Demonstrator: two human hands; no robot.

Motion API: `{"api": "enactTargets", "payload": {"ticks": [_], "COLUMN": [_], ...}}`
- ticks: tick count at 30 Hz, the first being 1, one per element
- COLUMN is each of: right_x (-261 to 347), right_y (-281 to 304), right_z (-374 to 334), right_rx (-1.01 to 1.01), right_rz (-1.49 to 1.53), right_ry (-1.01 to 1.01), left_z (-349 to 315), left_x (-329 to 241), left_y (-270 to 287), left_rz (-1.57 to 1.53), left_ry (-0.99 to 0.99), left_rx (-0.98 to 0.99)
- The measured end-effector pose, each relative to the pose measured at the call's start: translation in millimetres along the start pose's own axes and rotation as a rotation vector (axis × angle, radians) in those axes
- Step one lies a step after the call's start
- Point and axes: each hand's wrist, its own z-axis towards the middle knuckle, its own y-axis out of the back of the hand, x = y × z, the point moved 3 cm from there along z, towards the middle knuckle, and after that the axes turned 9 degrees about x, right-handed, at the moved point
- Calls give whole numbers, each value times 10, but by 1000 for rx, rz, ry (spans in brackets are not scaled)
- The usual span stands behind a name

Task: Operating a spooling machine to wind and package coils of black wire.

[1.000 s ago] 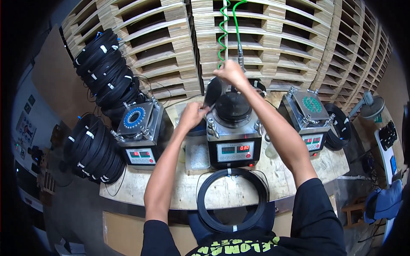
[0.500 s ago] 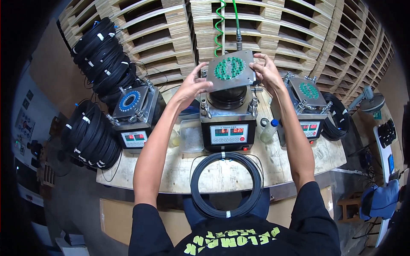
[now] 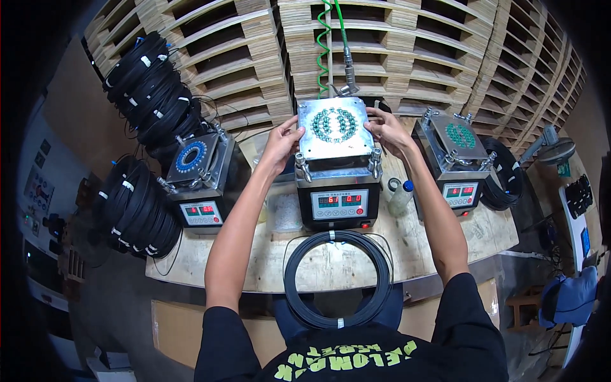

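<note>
A square metal fixture plate [image 3: 316,150] with a ring of green connectors [image 3: 335,125] lies roughly level over the top of the middle polishing machine [image 3: 340,218]. My left hand [image 3: 281,146] grips its left edge, thumb by the upper face. At the opposite edge my right hand [image 3: 386,131] holds it the same way. Both hands' fingertips are partly hidden behind or under the plate. Near the plate's front corners stand metal clamp posts [image 3: 303,169]. The plate hides the machine's black round pad.
Similar machines stand left [image 3: 202,205] and right [image 3: 459,192], each with a plate on top. A black cable coil [image 3: 291,278] overhangs the table's front edge. Beside the middle machine are a clear bottle [image 3: 400,200] and a clear tray [image 3: 270,204]. Cable coils [image 3: 137,207] pile up left.
My hands have lowered the plate from a tilted position above the machine to nearly level over its top. It now covers the black round pad. The machine's red display reading has changed.
</note>
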Motion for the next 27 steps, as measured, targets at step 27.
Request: {"api": "enactTargets", "payload": {"ticks": [27], "right_x": [-137], "right_y": [440], "right_z": [429], "right_rx": [-272], "right_rz": [-905], "right_ry": [256], "left_z": [452], "left_x": [-161], "left_y": [-7], "left_rz": [1189], "left_ry": [-391], "left_rx": [-213]}}
